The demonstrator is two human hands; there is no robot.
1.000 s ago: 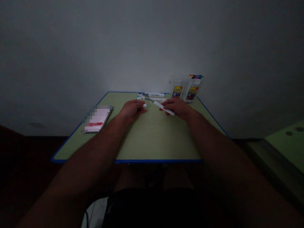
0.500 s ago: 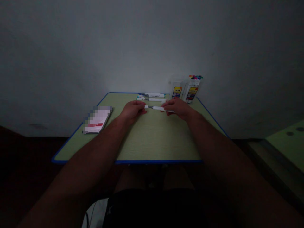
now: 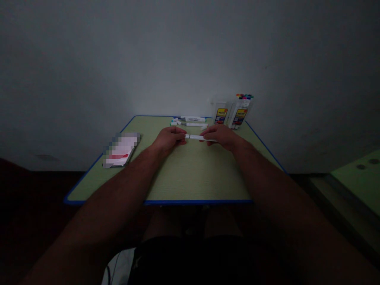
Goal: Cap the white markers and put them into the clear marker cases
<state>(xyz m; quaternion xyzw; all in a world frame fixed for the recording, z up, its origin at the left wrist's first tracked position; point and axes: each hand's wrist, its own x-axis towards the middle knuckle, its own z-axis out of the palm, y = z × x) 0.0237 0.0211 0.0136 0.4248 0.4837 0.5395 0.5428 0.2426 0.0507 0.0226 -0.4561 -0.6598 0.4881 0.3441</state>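
Above the middle of the table, my two hands hold a white marker lengthwise between them. My left hand pinches the white cap at the marker's left end, and most of that cap is hidden by the fingers. Around the barrel's right part, the fingers of my right hand are closed. Only a thin dark line shows between cap and barrel. Just behind the hands lie several more white markers and loose caps.
A clear case with a yellow label stands at the back right, beside another case holding markers with coloured ends. On the left lies a phone, partly blurred out. The green table has a blue edge, with a wall behind.
My left hand has moved slightly right, bringing the cap onto the marker. The dark tip that showed between cap and barrel is now covered. My right hand has hardly moved.
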